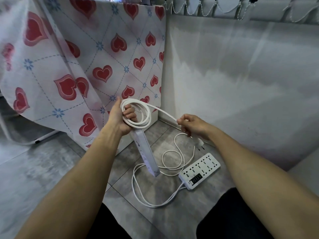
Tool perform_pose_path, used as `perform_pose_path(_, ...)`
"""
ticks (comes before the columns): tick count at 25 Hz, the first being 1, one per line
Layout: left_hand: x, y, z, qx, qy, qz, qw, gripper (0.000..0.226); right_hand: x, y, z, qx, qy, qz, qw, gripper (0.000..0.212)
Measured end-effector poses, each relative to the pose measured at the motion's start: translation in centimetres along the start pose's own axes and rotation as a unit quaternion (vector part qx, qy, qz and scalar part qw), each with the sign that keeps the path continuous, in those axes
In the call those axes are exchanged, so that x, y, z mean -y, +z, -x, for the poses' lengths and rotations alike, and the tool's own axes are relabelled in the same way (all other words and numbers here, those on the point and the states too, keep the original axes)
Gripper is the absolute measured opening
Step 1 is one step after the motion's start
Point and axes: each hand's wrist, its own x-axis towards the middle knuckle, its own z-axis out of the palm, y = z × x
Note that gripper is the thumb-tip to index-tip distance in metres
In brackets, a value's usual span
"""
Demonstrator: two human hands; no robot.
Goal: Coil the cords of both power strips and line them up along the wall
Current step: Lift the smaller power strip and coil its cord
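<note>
White cord is looped into a small coil in the left hand, whose fingers curl through the loops and grip them. A slim white power strip hangs below that hand, tilted, its lower end raised off the floor. From the coil, one strand of cord runs out to the right hand, which pinches it between thumb and fingertips. The tail of this cord drops from the right hand, ending at a white plug hanging just below it.

A second power strip, wider and flat, lies on the grey tiled floor near the base of the pale wall. Its own cord is uncoiled, sprawled in loose loops across the tiles to the left of it and under the hanging strip.

Behind the left hand hangs a white cloth printed with red hearts and blue flowers, draped down to the floor. Both bare forearms reach forward from the bottom of the view, with dark-clothed knees below them.
</note>
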Motion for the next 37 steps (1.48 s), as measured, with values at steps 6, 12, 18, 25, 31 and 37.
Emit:
perform_pose_path(6, 0.3, 0.4, 0.0, -0.079, 0.074, -0.045, 0.993, 0.06, 2.5, 2.3, 0.4, 0.051, -0.017, 0.206, 0.977, 0.016)
perform_pose_path(12, 0.4, 0.6, 0.2, -0.099, 0.115, -0.153, 0.977, 0.056, 6.6, 5.6, 3.1, 0.133, -0.086, 0.258, 0.953, 0.013)
perform_pose_path(18, 0.7, 1.1, 0.3, -0.043, 0.138, -0.173, 0.974, 0.052, 7.3, 6.4, 4.0, 0.155, -0.005, 0.114, 0.981, 0.016)
perform_pose_path(25, 2.8, 2.4, 1.1, -0.005, 0.161, -0.415, 0.895, 0.057, 8.7, 5.6, 4.5, 0.091, -0.189, 0.429, 0.879, 0.018)
perform_pose_path(31, 3.3, 1.2, 0.7, 0.11, -0.011, -0.496, 0.861, 0.069, 9.5, 3.7, 4.3, -0.062, -0.333, 0.339, 0.878, 0.015)
perform_pose_path(37, 2.9, 2.9, 2.2, 0.151, -0.085, -0.371, 0.912, 0.074, 7.7, 2.0, 3.2, -0.103, -0.303, 0.139, 0.937, 0.02)
